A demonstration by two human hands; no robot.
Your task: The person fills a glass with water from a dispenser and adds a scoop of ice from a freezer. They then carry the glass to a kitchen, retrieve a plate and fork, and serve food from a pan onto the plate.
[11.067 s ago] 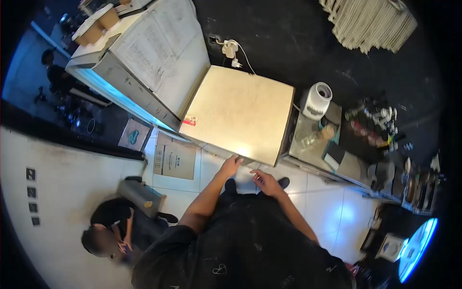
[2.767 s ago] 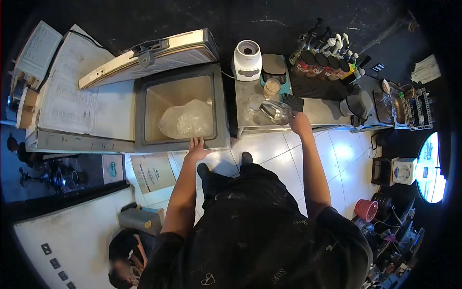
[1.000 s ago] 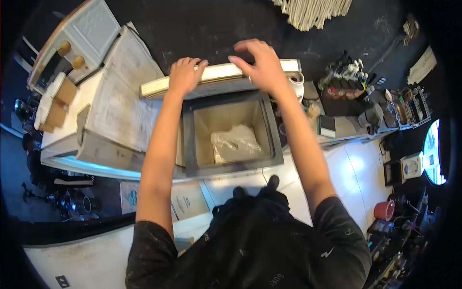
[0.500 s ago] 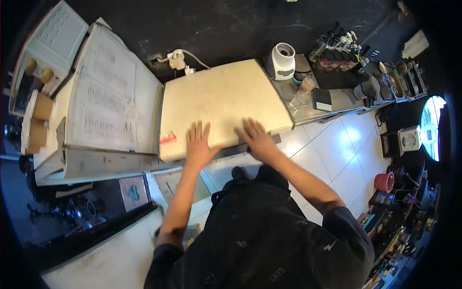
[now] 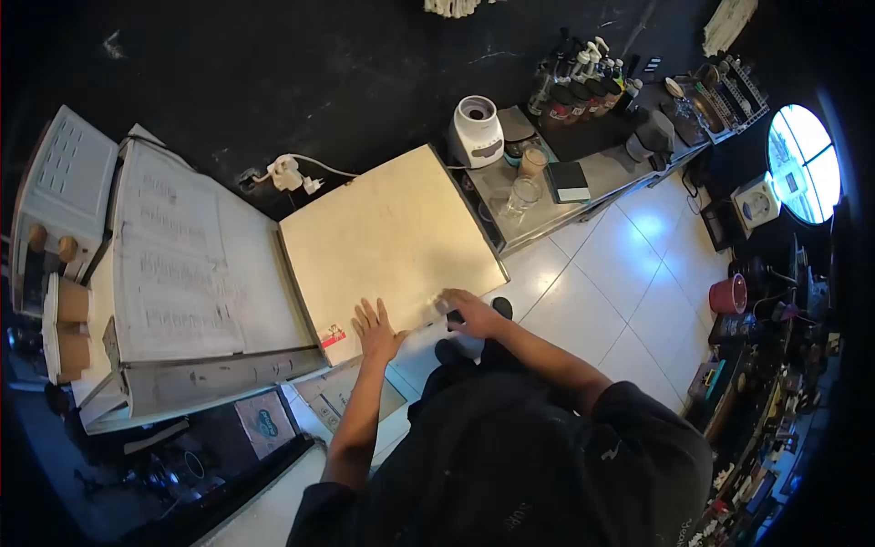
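Observation:
A wide cream-coloured lid or panel, with a red-and-white sticker at its near left corner, lies in front of me. My left hand rests flat on it near the front edge, fingers spread. Close to the right, my right hand is at the same front edge, with fingers reaching onto the surface and thumb apart below them. Its fingertips are slightly blurred, and a small dark patch shows between thumb and fingers. I see nothing held in either hand.
Left of the panel stands a white surface with faint print, beside a white appliance. A blender base, clear cups and bottles stand on the metal counter at right. A plug with a cord is on the wall behind.
My view has shifted, so the panel sits lower and further left. My right hand has turned and drawn in along the front edge, fingers pointing left. My left hand stays flat on the panel.

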